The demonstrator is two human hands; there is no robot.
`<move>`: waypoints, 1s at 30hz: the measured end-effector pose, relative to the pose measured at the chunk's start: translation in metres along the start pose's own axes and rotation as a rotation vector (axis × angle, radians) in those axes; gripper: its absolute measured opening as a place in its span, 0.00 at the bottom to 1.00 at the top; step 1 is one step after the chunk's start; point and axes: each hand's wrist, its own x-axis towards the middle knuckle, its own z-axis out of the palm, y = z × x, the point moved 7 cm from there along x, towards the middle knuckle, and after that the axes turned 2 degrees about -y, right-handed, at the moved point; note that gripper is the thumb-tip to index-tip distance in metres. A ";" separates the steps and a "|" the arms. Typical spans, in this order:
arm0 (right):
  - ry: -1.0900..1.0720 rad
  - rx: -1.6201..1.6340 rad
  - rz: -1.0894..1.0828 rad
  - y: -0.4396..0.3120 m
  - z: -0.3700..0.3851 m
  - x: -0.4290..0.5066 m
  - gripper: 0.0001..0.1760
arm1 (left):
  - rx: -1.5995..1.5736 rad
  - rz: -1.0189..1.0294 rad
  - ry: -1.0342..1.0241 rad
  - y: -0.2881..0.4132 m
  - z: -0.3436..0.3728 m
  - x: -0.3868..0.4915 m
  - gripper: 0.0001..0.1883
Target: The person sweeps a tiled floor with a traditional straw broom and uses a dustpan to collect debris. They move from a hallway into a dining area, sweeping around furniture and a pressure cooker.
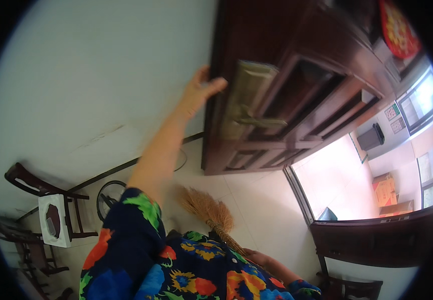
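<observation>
My left hand (207,88) reaches up to the free edge of a dark wooden panel door (299,90). The thumb lies over the door's face and the fingers go around the edge, partly out of sight. Just right of that hand is a brass-coloured lever handle (259,120) on a long backplate. Low in front of my body, my right hand (257,258) holds a straw broom (211,208) by its bound handle. The bristles fan out up and to the left above the tiled floor (246,198).
Dark wooden chairs (75,215) stand along the white wall (89,75), one with white moulded packing (64,221) on it. A round black-rimmed object (105,195) is by my left elbow. Past the doorway sill (299,195) are cardboard boxes (385,191) and a dark bin (370,138).
</observation>
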 end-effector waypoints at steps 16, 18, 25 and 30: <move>0.292 0.795 -0.169 -0.042 0.168 -0.023 0.14 | 0.368 -0.338 -1.046 -0.090 -0.059 -0.307 0.26; 0.037 0.969 -0.274 -0.062 0.179 -0.023 0.15 | 0.550 -0.479 -0.780 -0.113 -0.117 -0.321 0.25; 0.079 1.046 -0.464 -0.096 0.093 0.010 0.15 | 1.094 -0.777 -0.663 -0.186 -0.242 -0.399 0.24; 0.300 0.808 -0.492 -0.161 -0.030 0.035 0.13 | 1.111 -0.943 -0.664 -0.218 -0.251 -0.433 0.26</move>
